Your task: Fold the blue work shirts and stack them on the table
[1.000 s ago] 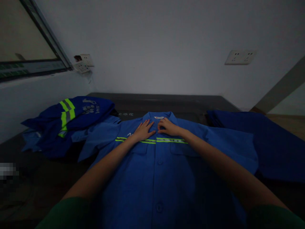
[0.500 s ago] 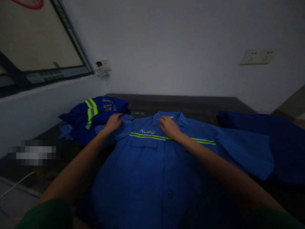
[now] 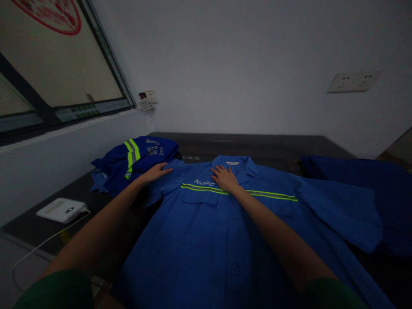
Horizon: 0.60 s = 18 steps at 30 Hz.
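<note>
A blue short-sleeved work shirt (image 3: 199,231) lies front up on a dark table, its collar toward the wall and a white label showing inside the neck. Yellow-green stripes and the letters NJPC run across its chest. My right hand (image 3: 225,178) rests flat on the chest just below the collar, fingers spread. At the shoulder and sleeve on the left, my left hand (image 3: 157,172) lies on the cloth with its fingers stretched out. The right-side sleeve (image 3: 344,206) is laid out sideways.
A crumpled pile of darker blue clothing (image 3: 117,161) with a reflective band sits at the left. Folded dark blue cloth (image 3: 360,171) lies at the right. A white device (image 3: 62,210) with a cable is near the left edge. Wall sockets (image 3: 352,82) are above the table (image 3: 257,139).
My right hand has flattened, its fingers now spread on the chest just below the collar. My left fingers have straightened over the shoulder. The collar label shows more clearly, and the view has tilted up slightly.
</note>
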Tool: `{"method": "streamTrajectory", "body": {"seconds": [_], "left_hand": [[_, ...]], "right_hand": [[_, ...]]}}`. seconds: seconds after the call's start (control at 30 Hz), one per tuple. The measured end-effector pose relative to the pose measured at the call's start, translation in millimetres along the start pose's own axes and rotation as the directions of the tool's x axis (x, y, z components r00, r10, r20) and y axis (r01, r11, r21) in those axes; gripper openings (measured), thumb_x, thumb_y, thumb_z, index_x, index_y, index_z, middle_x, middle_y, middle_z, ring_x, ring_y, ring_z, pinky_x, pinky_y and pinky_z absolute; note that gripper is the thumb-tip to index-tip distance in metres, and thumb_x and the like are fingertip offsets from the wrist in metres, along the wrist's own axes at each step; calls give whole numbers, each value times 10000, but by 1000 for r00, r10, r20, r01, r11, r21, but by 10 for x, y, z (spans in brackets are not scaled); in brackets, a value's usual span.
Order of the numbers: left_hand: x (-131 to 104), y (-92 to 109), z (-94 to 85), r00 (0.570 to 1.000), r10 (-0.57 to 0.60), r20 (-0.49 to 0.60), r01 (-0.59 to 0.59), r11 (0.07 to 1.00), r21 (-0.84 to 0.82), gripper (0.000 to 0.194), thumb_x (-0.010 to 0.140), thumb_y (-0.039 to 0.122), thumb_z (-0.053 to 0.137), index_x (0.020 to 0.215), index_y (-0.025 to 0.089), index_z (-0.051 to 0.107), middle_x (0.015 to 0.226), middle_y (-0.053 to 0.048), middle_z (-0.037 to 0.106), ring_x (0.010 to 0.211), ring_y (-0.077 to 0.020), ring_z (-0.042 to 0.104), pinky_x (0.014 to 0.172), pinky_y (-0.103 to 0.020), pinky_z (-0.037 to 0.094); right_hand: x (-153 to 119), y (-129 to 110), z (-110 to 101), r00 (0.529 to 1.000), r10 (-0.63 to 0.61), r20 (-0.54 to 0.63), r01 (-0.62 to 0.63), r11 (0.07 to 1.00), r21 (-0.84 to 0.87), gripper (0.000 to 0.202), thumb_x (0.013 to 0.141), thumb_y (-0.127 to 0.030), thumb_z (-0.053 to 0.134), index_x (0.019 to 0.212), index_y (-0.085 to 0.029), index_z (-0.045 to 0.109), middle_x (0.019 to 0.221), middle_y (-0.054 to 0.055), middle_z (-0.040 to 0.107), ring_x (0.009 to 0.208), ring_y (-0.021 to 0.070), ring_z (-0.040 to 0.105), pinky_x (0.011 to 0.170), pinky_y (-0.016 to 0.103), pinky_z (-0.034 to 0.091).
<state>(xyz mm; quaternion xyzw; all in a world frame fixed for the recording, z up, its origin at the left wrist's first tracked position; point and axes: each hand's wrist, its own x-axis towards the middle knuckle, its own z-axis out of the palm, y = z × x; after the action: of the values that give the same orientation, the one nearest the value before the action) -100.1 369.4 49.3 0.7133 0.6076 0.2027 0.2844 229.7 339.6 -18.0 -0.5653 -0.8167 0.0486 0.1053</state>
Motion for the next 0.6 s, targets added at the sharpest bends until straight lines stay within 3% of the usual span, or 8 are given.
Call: {"method": "streamTrajectory", "body": {"seconds": [0.07,0.13,0.23,0.33,0.43,0.5,0.6], "left_hand": [[-79,49,-125,998,-34,60,48,965,-257,579,636,622,694,1007,182,626,989,-37,708,934,-247,653,843,-353,532],[-165,78,-266,989,-65,131,111,918,-381,568,590,553,770,1008,200,619,968,-19,709,882,-222,669,804,-339,550],[-279,68,-469,968,-120,221,202,894,-400,630,545,427,832,1095,234,592,1042,-17,691,912,-213,667,785,-323,556],[-342,16,-608,961,-169,220,232,924,-304,732,558,396,814,1224,267,539,1098,-30,668,940,-220,657,763,-312,552],[-338,-50,-661,982,-146,120,163,976,-142,763,597,366,760,1305,260,495,1152,-49,629,979,-228,632,798,-323,540],[-310,-100,-660,994,-102,-38,103,995,15,714,632,306,702,1311,225,496,1185,-61,592,984,-226,612,840,-345,526],[-289,-154,-598,950,34,-312,63,953,296,581,691,192,561,1271,159,533,1212,-100,539,1025,-245,579,934,-395,478]], "right_hand": [[1,1,0,1000,-2,-2,2,1000,2,514,987,-417,314,1445,-195,378,1529,106,307,1419,286,223,1109,578,184],[1,0,-1,1000,2,-6,-2,1000,6,509,987,-411,316,1445,-199,378,1529,105,308,1419,286,223,1107,581,183],[0,-3,-3,1000,13,-6,-13,1000,13,503,986,-404,324,1446,-205,375,1531,97,307,1420,281,220,1109,581,177],[-1,-4,-1,1000,17,-4,-17,1000,17,500,987,-399,325,1443,-202,380,1529,91,312,1417,282,225,1111,581,176],[-6,-5,1,1000,14,-18,-14,1000,15,500,987,-399,324,1442,-201,382,1528,90,314,1419,276,224,1113,574,179],[-12,-6,1,1000,15,-25,-15,1000,15,498,987,-399,323,1440,-201,387,1527,90,316,1418,275,229,1113,572,183],[-19,-9,-3,999,17,-27,-17,1000,15,495,986,-392,325,1436,-196,395,1525,87,320,1413,280,242,1110,573,194]]}}
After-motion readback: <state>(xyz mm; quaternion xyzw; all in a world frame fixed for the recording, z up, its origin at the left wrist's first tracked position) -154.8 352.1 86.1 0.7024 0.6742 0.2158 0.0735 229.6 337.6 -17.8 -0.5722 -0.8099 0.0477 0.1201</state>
